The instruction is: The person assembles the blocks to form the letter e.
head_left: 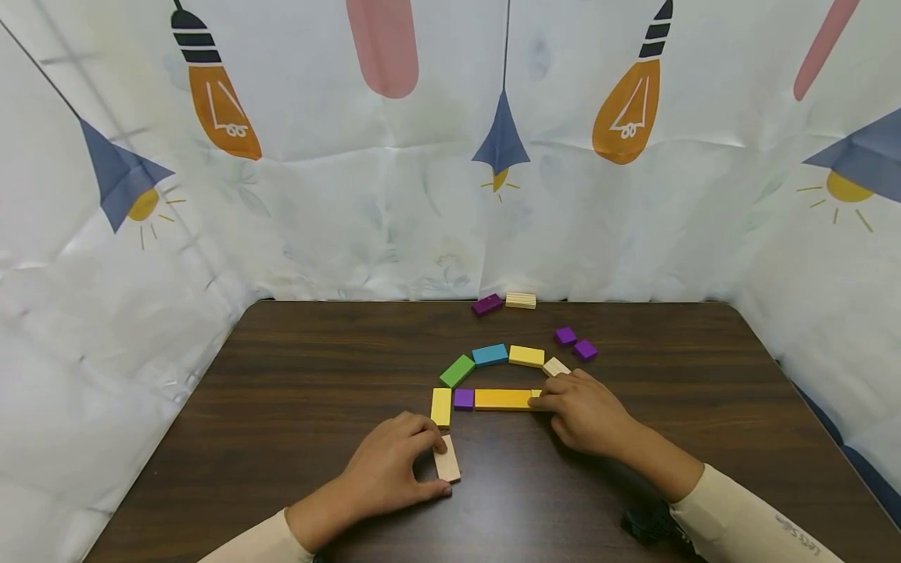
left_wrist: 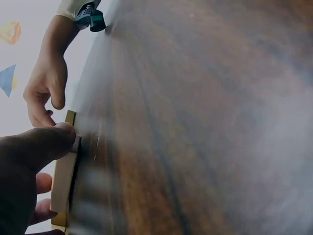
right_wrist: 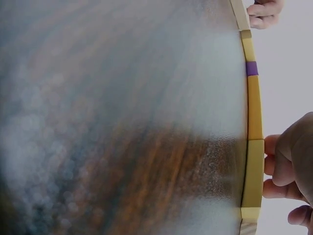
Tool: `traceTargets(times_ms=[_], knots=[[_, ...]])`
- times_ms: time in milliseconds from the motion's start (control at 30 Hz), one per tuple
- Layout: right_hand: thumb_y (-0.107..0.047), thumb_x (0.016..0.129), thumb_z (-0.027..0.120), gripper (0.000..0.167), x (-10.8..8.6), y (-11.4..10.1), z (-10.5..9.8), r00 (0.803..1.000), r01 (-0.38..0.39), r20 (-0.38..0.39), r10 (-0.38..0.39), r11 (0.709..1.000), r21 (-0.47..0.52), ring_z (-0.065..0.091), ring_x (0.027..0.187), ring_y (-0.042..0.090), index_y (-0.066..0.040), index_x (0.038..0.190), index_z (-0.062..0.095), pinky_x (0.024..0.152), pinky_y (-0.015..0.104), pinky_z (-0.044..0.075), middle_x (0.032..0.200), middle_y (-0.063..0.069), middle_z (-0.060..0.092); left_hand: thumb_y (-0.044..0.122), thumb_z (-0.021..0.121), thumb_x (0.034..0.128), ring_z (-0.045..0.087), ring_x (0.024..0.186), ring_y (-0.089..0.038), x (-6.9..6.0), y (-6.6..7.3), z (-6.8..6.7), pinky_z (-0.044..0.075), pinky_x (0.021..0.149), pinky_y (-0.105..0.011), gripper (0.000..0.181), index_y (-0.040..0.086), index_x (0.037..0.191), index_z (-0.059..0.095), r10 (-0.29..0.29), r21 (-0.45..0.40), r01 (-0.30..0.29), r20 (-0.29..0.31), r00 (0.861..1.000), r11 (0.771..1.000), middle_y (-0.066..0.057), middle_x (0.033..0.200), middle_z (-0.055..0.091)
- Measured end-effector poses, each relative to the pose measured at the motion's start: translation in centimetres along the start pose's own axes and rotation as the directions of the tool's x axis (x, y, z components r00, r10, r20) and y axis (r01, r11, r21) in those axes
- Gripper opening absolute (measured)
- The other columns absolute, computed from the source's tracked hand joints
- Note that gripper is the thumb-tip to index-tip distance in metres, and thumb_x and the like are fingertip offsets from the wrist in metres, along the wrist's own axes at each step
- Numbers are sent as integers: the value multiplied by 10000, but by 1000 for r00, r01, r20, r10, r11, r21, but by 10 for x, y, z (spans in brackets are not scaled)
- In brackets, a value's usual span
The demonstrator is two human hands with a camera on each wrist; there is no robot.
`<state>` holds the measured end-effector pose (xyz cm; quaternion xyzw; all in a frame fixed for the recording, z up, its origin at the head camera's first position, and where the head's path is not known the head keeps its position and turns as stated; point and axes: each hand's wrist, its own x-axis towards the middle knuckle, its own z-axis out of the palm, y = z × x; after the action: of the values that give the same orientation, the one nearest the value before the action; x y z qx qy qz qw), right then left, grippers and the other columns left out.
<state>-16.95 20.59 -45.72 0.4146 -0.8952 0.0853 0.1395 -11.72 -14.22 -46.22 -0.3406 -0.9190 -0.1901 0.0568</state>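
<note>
My left hand [head_left: 394, 461] holds a plain light wooden block [head_left: 448, 460] near the table's front, with the thumb at its near end and the fingers at its far side. That block stands just below a yellow block [head_left: 441, 408]. My right hand [head_left: 590, 413] touches a yellow block [right_wrist: 253, 171] with bent fingertips; the hand hides most of that block in the head view. Its thumb hangs apart from the blocks in the left wrist view. Beside those fingertips lie a long orange block [head_left: 501, 400] and a light wooden block [head_left: 556, 367].
A purple block [head_left: 464, 399] joins the straight row. Green [head_left: 457, 371], blue [head_left: 489, 356] and yellow [head_left: 526, 356] blocks curve behind it. Two purple cubes [head_left: 585, 349] sit to the right; a dark purple block [head_left: 487, 305] and a striped pale block [head_left: 521, 300] lie at the table's back edge.
</note>
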Motion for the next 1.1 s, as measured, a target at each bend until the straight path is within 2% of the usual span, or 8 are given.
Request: traceTargets(times_ms=[333, 533, 833, 1100], knots=[[16, 758, 680, 399, -1, 0, -1, 1000, -5, -4, 5, 1000, 3, 605, 852, 141, -148, 1098, 810, 804, 364, 462, 928, -48, 652, 442, 887, 730, 546, 1025, -87, -2, 0, 0, 509, 849, -391, 375, 277, 1020, 716, 14, 12, -14, 1, 1000, 1000, 114, 1124, 591], [15, 756, 680, 404, 0, 0, 0, 1000, -2, -5, 2, 1000, 1, 611, 859, 140, -152, 1101, 810, 803, 362, 464, 934, -49, 657, 453, 892, 735, 548, 1009, -81, 0, -1, 1, 519, 852, -389, 378, 280, 1028, 727, 0, 19, 1, -9, 1000, 1000, 120, 1108, 578], [15, 754, 684, 398, 0, 0, 1, 1000, 3, -11, -3, 1000, -1, 614, 867, 143, -154, 1092, 811, 803, 353, 455, 934, -49, 660, 446, 898, 736, 525, 931, -68, -1, 0, 3, 507, 800, -348, 380, 268, 1029, 734, 12, 33, -11, -46, 999, 999, 116, 1099, 571], [13, 760, 683, 396, 0, 0, 1, 1000, -2, -8, 2, 1000, 3, 617, 877, 145, -154, 1097, 810, 803, 356, 456, 943, -47, 665, 450, 893, 744, 527, 933, -71, 0, -1, 3, 506, 802, -347, 382, 262, 1037, 735, 8, 35, -7, -43, 999, 999, 108, 1114, 576]])
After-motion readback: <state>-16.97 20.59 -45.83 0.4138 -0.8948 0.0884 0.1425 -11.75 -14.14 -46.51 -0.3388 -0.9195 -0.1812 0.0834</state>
